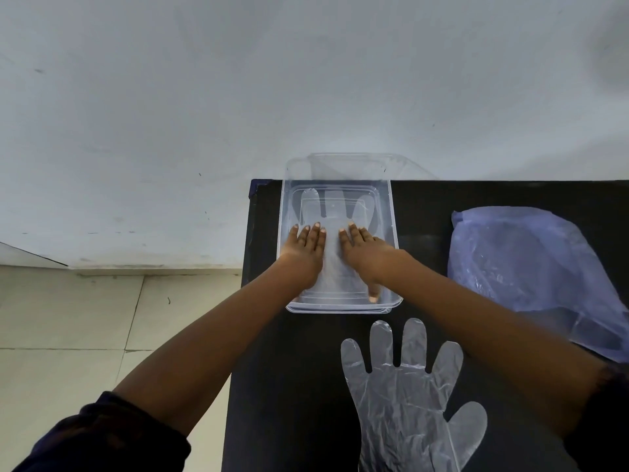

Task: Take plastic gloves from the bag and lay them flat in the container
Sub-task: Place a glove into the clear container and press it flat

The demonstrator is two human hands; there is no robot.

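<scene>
A clear plastic container [391, 212] sits at the far left corner of the black table. Inside it lies a thin see-through glove [335, 206], fingers pointing away from me. My left hand [306, 250] and my right hand [366, 250] both rest flat on that glove, palms down and fingers spread, side by side. A second clear plastic glove [405, 390] lies flat on the table just in front of the container, fingers toward it. The bluish plastic bag [531, 267] lies crumpled at the right.
The black table [289, 369] ends at its left edge just beside the container, with tiled floor [85, 335] below. A pale wall [238, 97] stands right behind the table. The container's clear lid [401, 165] leans up behind it.
</scene>
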